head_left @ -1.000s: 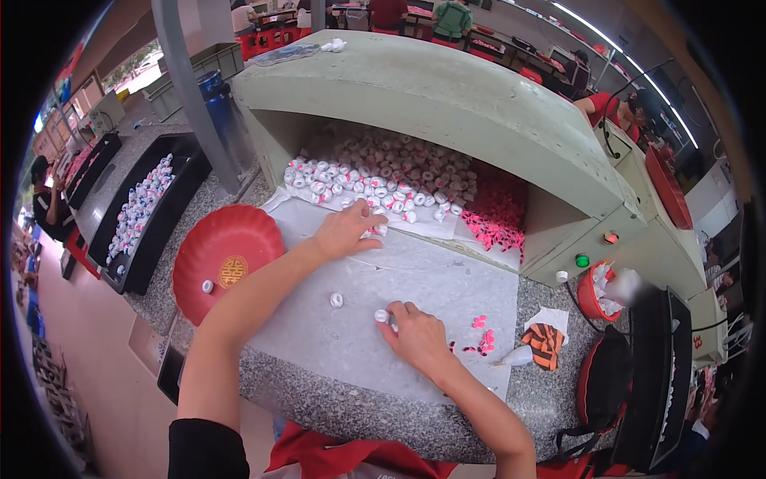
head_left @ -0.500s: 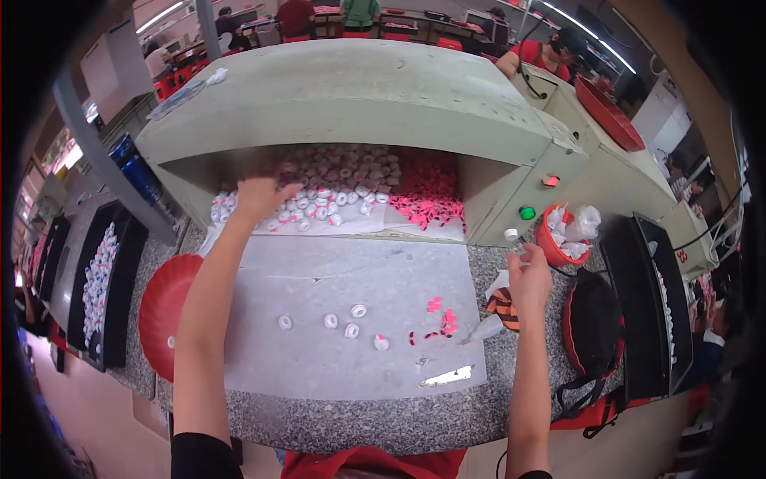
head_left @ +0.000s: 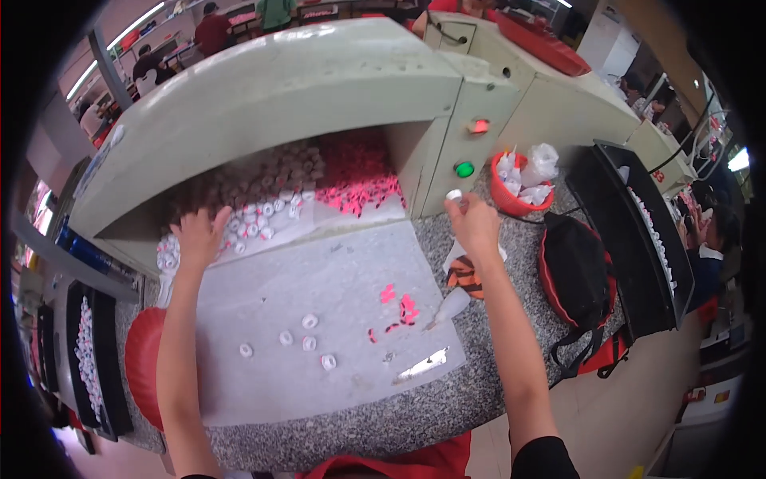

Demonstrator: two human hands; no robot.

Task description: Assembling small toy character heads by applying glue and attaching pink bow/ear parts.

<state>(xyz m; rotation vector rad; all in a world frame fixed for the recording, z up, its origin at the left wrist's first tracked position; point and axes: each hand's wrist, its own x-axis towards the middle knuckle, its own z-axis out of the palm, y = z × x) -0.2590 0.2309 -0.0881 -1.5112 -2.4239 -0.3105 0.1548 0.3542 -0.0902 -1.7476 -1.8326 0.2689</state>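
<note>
My left hand (head_left: 201, 233), fingers spread, reaches to the near edge of a heap of small white ring-shaped pieces (head_left: 263, 209) in the opening of a pale green box-like machine (head_left: 271, 88). Whether its fingertips touch the pieces is hard to see. A small white knob (head_left: 454, 195) is low on the machine's front panel, and my right hand (head_left: 476, 227) has its thumb and finger closed at it. Above the knob are a green button (head_left: 464, 169) and a red light (head_left: 479, 126). Pink pieces (head_left: 359, 191) lie right of the white heap.
Several white rings (head_left: 309, 321) and pink bits (head_left: 408, 310) lie on the sheet (head_left: 279, 383). A squeeze bottle (head_left: 451, 306), striped cloth (head_left: 464, 276), red basket (head_left: 511, 195) and black bag (head_left: 576, 271) are to the right. A red plate (head_left: 144, 367) is left; black trays flank the bench.
The view has swung, shifting the scene left and tilting it. My left hand's fingers have spread at the heap's edge. My right hand has moved up to the knob.
</note>
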